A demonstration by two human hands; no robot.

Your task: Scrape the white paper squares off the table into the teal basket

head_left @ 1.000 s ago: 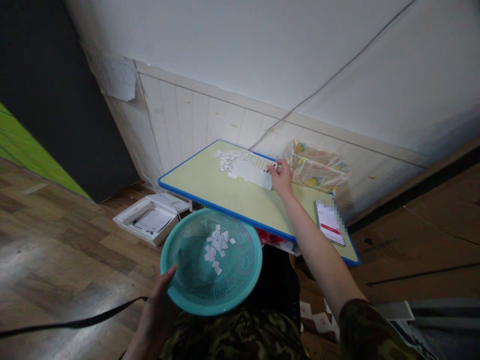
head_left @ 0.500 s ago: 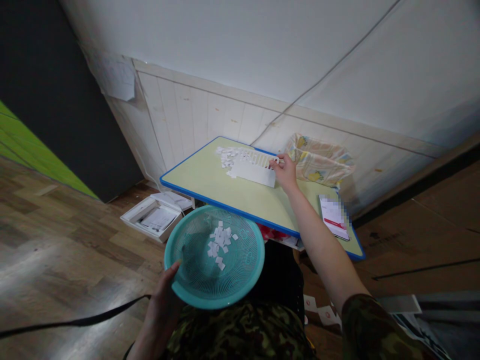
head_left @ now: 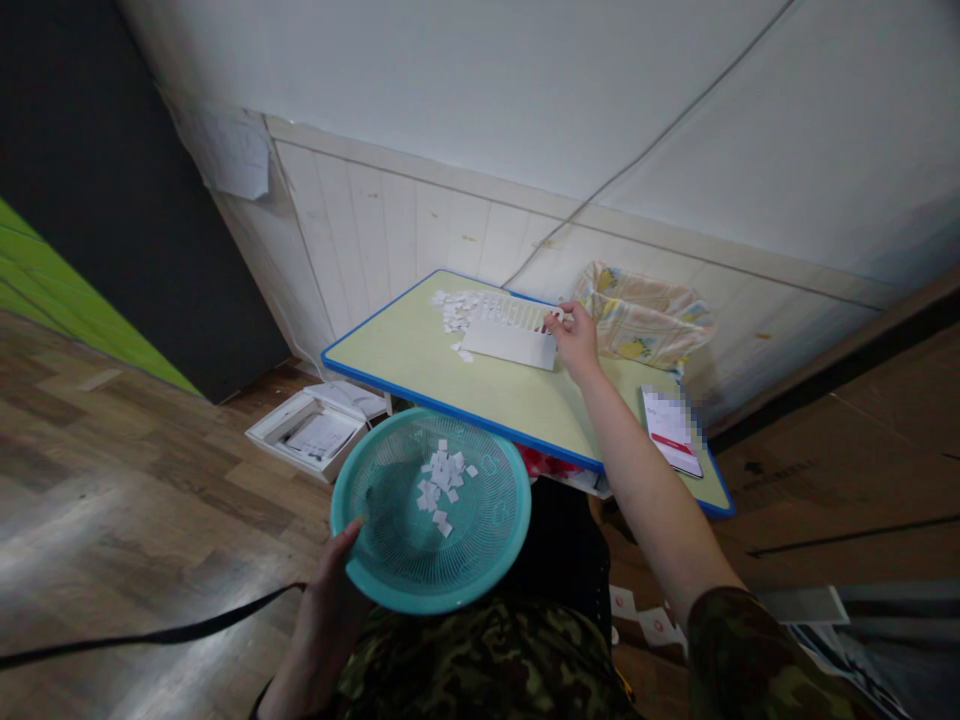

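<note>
Evidently, matters are standing partway: one lot of white bits is already lying inside the colander (head_left: 480,550), while another lot (head_left: 454,305) is lying outside it, on the worktop (head_left: 405,345). Which lot is larger, the view is not showing clearly.

The hands are working well apart. The left hand (head_left: 334,570) is clamping the colander's near rim, thumb over the edge, and the colander is sitting just below the worktop's front edge. Its bits are clustering around the middle of the bottom, a few straying to the sides, and much of the mesh is showing bare around them.

The right hand (head_left: 576,340) is pinching the end of a white slotted plate (head_left: 510,342), which is resting on the worktop, its far end meeting the loose bits. Whether any bits are lying on the plate, I cannot tell.

A cloth-lined basket (head_left: 645,340) is standing behind the right hand; its contents are not showing. A phone (head_left: 671,425) is lying nearby, and on the floor an open box (head_left: 289,456) is holding what are looking like papers.
</note>
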